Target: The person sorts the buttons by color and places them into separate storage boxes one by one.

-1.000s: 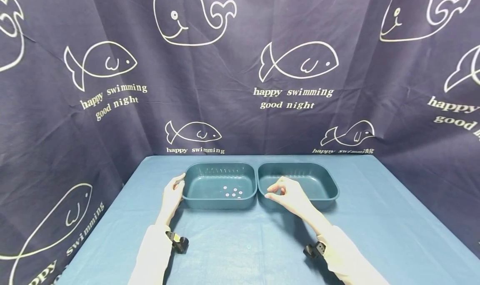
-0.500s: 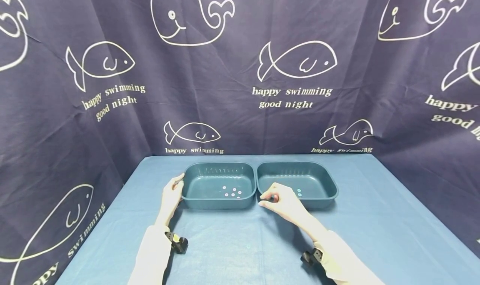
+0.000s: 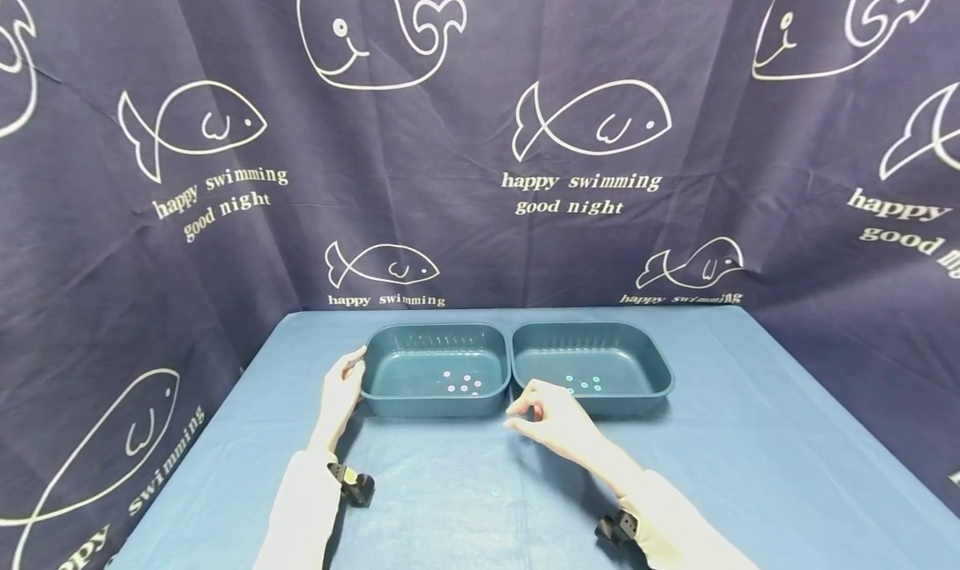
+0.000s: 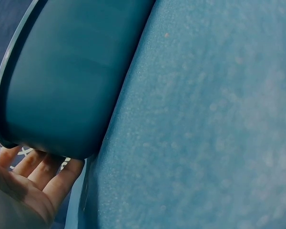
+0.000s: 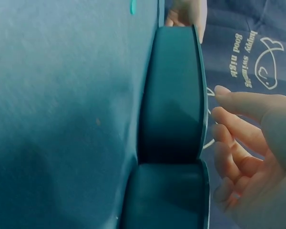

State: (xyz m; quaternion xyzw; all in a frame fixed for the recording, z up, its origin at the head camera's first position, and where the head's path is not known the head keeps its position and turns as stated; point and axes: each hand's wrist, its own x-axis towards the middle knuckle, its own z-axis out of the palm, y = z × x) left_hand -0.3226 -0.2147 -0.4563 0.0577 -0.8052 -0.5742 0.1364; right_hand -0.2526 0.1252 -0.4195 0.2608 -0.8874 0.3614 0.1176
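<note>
My left hand (image 3: 341, 388) grips the left end of a teal plastic bin (image 3: 435, 407), its fingers (image 4: 62, 181) tucked against the outside of the end wall. Small round pinkish pieces (image 3: 464, 387), like buttons, lie on that bin's floor toward the right. A matching right bin (image 3: 637, 405) stands end to end with it, holding several small turquoise round pieces (image 3: 584, 384). My right hand (image 3: 555, 422) hovers in front of the right bin's near left corner. Its thumb and index finger stand apart with nothing visible between them, the other fingers loosely bent.
A single turquoise piece (image 3: 495, 492) lies on the blue cloth-covered table (image 3: 442, 520) in front of the bins. Dark curtains (image 3: 480, 220) printed with white fish and whales rise behind and at both sides.
My right hand has drawn back from over the right bin, down and to the left, uncovering turquoise pieces there. The left hand stays at the left bin's end.
</note>
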